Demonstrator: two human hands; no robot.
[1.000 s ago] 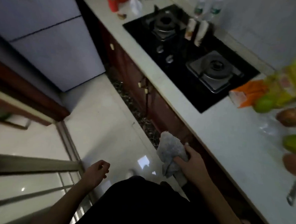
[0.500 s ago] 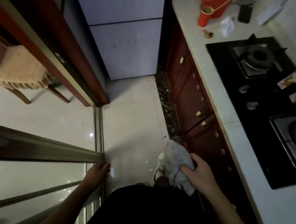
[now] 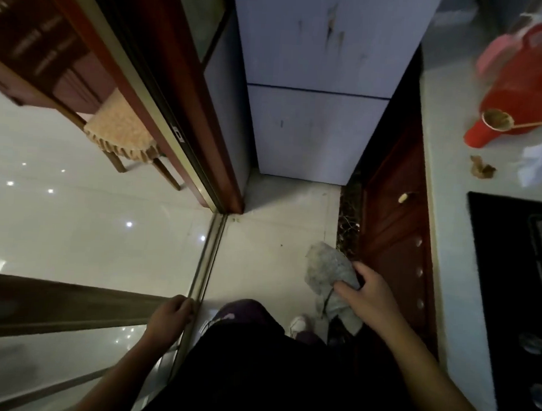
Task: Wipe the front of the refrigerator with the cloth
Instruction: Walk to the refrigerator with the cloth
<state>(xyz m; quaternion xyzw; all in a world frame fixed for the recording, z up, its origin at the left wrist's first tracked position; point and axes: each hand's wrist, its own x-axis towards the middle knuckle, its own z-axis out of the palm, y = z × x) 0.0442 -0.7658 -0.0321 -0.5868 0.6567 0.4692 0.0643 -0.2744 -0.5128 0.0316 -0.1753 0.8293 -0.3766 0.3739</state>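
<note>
Right hand (image 3: 372, 295) grip bunching crumpled grey cloth (image 3: 329, 273), refrigerator (image 3: 317, 82) streaked

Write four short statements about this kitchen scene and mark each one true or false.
1. The right hand grips the cloth. True.
2. Dark streaks mark the upper door of the refrigerator. True.
3. The cloth is pressed against the refrigerator. False: it is held apart from it, low beside the cabinet doors.
4. The red jug stands on the floor. False: it stands on the counter.
</note>
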